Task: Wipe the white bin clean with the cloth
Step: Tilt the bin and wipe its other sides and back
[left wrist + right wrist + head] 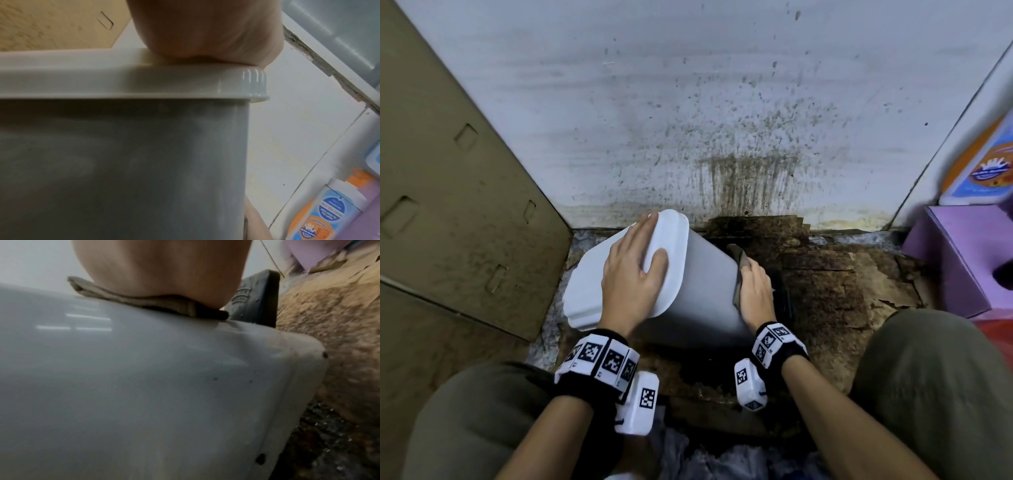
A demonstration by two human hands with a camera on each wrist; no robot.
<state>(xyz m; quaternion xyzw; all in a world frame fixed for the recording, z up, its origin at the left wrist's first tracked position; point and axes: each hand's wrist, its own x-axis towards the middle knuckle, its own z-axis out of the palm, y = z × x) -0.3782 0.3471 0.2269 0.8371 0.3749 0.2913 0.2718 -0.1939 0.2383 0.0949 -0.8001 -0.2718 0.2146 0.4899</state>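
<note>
The white bin point(702, 281) leans tilted on the floor, its lid point(589, 274) toward the left. My left hand point(633, 270) lies flat on the lid with fingers spread and straight. My right hand point(755, 294) presses a grey-brown cloth point(739, 265) flat against the bin's right side; the cloth's end sticks out past the fingertips. In the left wrist view my palm point(205, 32) rests on the lid rim above the bin wall point(123, 162). The right wrist view shows the folded cloth point(133, 295) squeezed between my hand point(160, 264) and the bin point(144, 386).
A black pedal point(257, 300) sticks out of the bin beyond the cloth. The splattered wall point(722, 120) stands close behind. A brown panel point(448, 205) is on the left, a purple box point(955, 260) and an orange-blue bottle point(983, 164) on the right. Stained cardboard point(842, 281) covers the floor.
</note>
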